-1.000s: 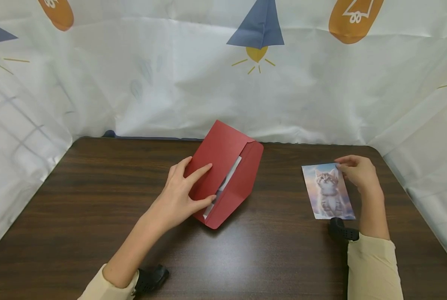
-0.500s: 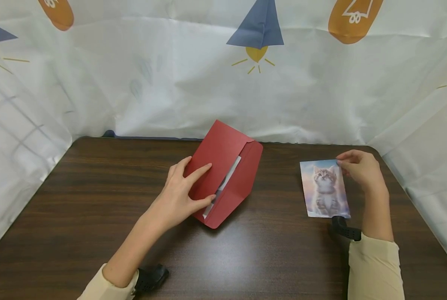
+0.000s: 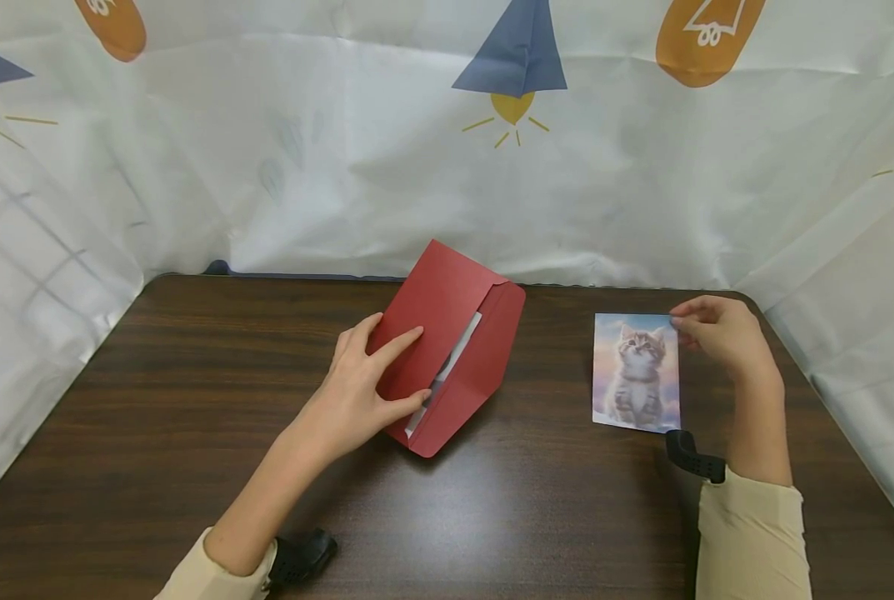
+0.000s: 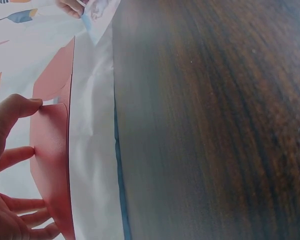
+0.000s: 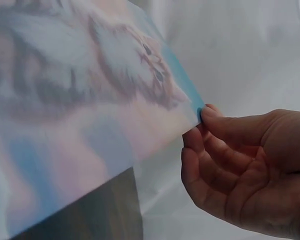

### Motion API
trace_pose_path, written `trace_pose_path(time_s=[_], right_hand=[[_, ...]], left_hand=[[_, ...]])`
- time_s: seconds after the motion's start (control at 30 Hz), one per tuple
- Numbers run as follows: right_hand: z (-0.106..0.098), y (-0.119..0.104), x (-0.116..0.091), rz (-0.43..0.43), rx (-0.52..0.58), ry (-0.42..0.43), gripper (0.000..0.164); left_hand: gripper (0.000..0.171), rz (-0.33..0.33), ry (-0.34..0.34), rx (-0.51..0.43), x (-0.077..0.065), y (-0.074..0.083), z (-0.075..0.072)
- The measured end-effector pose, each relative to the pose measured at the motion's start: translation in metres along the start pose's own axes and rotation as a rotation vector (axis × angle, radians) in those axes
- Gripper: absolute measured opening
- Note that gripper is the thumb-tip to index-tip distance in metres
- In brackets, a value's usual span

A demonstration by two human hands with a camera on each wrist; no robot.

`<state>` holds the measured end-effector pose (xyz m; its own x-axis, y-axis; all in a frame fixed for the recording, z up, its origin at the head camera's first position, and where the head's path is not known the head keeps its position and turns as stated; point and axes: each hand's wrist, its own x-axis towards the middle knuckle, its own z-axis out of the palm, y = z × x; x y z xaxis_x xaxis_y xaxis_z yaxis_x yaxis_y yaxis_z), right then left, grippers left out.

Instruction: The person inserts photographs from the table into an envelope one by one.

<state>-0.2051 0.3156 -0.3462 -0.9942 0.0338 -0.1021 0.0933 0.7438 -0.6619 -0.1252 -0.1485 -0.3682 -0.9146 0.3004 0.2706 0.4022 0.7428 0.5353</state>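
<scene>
A red envelope (image 3: 442,308) is held raised and slanted over the middle of the table. My left hand (image 3: 360,387) grips it by the left side, fingers spread over its face and edge and thumb at the opening. White paper (image 3: 461,346) shows in the gap beside the lifted flap (image 3: 476,375). In the left wrist view the envelope (image 4: 55,140) is seen nearly edge-on. To the right, my right hand (image 3: 724,333) pinches the top right corner of a kitten picture card (image 3: 636,371). The right wrist view shows thumb and fingertip on the card's corner (image 5: 190,112).
The dark wood table (image 3: 192,358) spreads under both hands. Behind it hangs a white patterned cloth (image 3: 387,183). Black wrist devices (image 3: 304,557) sit at both cream sleeves (image 3: 750,533).
The kitten card has shifted left and slightly up in the head view, turning upright. The right hand has risen a little with it. The left hand and envelope stay still.
</scene>
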Motion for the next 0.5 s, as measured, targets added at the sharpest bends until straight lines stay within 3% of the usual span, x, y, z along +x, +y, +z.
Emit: trace_pose_path(time_s=[0.5], right_hand=[[-0.002,-0.0059,-0.0034,-0.046,-0.024,-0.03,0.037]], left_hand=[[0.069,-0.001,-0.002,-0.002,0.0003,-0.0002,0.0]])
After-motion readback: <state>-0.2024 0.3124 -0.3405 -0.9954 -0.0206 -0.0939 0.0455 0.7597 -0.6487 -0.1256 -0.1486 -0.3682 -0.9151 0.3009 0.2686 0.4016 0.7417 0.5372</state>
